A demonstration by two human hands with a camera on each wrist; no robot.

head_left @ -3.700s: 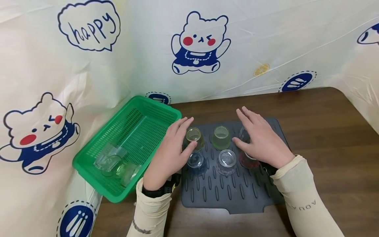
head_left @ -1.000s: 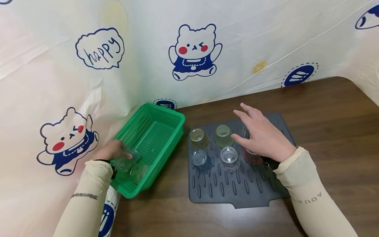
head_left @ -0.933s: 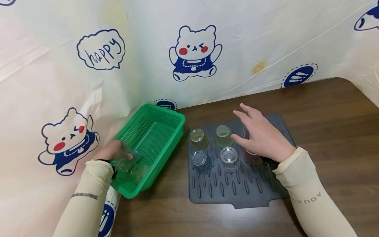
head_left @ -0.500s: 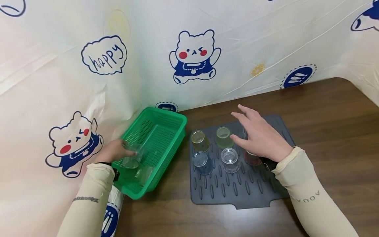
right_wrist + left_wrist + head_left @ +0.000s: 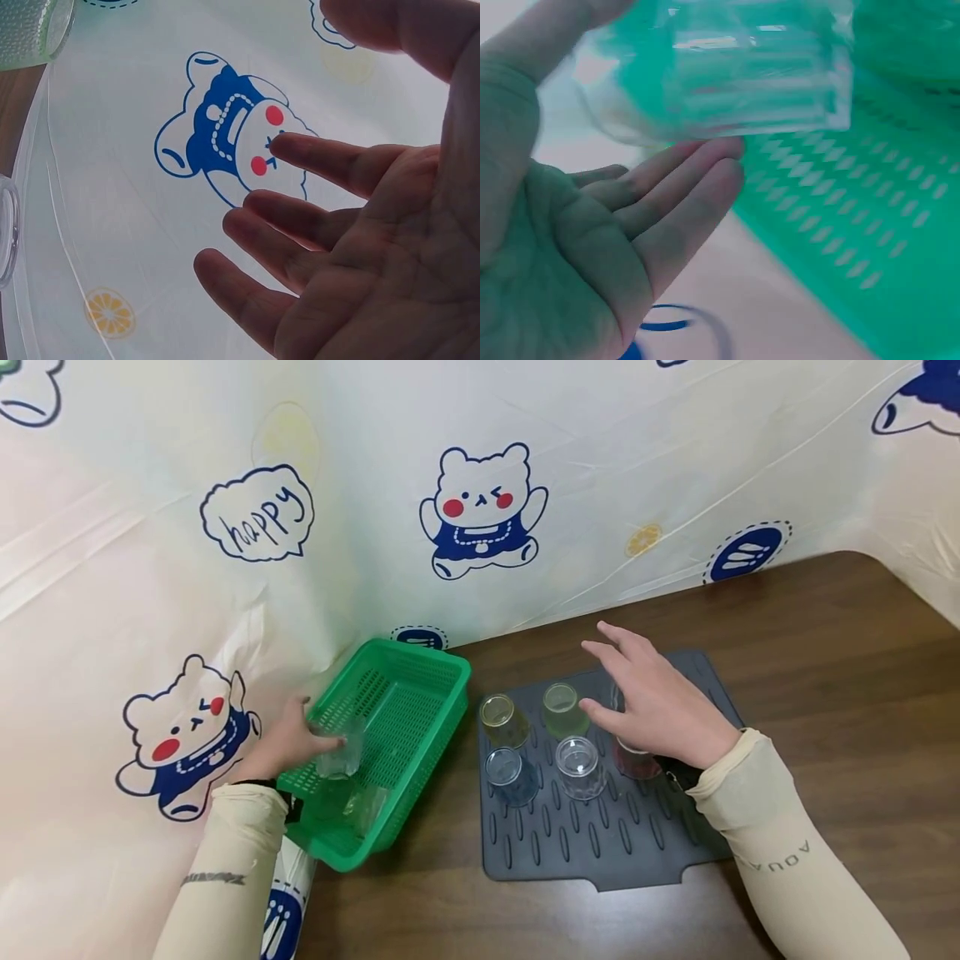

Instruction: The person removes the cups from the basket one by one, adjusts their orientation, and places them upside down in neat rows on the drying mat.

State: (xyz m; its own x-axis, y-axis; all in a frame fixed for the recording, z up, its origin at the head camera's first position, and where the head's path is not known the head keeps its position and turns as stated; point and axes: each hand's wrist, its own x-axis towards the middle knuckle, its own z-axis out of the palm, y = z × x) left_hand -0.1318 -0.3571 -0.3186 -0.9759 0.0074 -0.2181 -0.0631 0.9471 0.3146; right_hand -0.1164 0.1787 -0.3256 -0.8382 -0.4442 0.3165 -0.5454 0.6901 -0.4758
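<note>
My left hand (image 5: 288, 739) grips a clear glass (image 5: 342, 758) between thumb and fingers, just over the left side of the green basket (image 5: 447, 727). In the left wrist view the glass (image 5: 757, 75) lies sideways, thumb above it and fingers below. Another see-through glass (image 5: 367, 808) rests in the basket's near end. My right hand (image 5: 660, 706), fingers spread, hovers over the right side of the grey mat (image 5: 558, 860) and holds nothing. Nearest to it are a green-tinted glass (image 5: 566, 714) and a red-tinted glass (image 5: 633, 762), partly hidden behind the hand.
Also upside down on the mat stand a yellow-tinted glass (image 5: 504, 722), a blue-tinted glass (image 5: 513, 778) and a clear ribbed glass (image 5: 581, 770). One more glass (image 5: 617, 697) is mostly covered by my right hand. A printed white sheet (image 5: 600, 427) hangs behind the brown table (image 5: 847, 693).
My left hand went from the mat to the basket, took hold of the clear glass and raised it slightly. The right hand stays over the mat, almost unmoved.
</note>
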